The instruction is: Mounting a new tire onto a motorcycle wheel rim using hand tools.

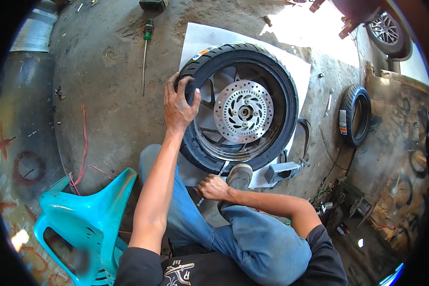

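A motorcycle wheel lies flat on a white sheet, its black tire around a dark spoked rim. A drilled silver brake disc with a slotted centre faces up. At the tire's left edge, my left hand grips the tread, thumb on the sidewall and fingers over the outside. Down by the near edge, my right hand is closed round a metal tire lever; its flat end reaches the tire bead beside the rim. My shoe presses against the tire just right of the lever.
A green-handled screwdriver lies at the far left, a wrench at the right. Another tire leans near a wooden board. A grey device with a cable sits by the sheet's corner. A turquoise plastic chair stands left.
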Demonstrator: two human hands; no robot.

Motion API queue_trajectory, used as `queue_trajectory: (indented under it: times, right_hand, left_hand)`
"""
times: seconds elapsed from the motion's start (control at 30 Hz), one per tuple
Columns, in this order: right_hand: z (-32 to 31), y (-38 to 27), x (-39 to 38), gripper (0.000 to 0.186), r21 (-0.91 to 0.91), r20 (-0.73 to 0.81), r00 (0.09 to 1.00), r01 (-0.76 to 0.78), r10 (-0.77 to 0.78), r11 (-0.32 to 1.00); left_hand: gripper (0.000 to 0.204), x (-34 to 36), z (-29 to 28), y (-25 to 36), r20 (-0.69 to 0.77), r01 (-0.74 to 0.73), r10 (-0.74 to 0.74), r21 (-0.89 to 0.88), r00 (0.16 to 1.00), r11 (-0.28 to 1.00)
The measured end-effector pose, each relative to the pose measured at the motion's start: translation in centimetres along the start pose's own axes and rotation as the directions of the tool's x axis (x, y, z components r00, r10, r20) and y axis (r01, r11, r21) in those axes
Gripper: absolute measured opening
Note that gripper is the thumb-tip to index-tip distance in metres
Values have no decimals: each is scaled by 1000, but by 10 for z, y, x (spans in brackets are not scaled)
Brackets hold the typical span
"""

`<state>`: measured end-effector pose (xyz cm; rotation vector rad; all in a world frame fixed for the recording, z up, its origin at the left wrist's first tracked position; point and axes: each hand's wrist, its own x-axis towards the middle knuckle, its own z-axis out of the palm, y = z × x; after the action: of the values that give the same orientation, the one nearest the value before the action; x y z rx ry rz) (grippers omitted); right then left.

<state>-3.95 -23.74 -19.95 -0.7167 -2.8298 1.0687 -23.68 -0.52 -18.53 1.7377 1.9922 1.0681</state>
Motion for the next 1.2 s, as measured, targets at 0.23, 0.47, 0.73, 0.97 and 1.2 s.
queue_trajectory:
  times: [0.23, 0.47, 0.73, 0.97, 1.2]
  right_hand:
    - [-1, 0, 3, 25, -26, 263, 962, -64, 68, 998]
    - [-46, 0, 25, 35, 203, 28, 1000, -5, -1, 979]
    - [-121, 1, 44, 14, 560, -359, 898, -10, 254, 828]
    - [-165, 63, 39, 67, 967, -180, 515, 251, 838, 53]
    - [-150, 99, 64, 63, 821, -56, 546, 502, 836, -273]
  left_hand:
    - [30, 1, -2, -7, -30, 9, -11, -69, 999, 998]
    - [29, 1, -1, -7, -18, 33, -35, -105, 999, 994]
    - [27, -1, -1, -11, -22, -2, -1, -96, 1000, 995]
    - [28, -2, -6, -7, -21, 17, -20, -133, 1000, 991]
    - [34, -6, -8, -3, 15, 62, -60, -181, 998, 982]
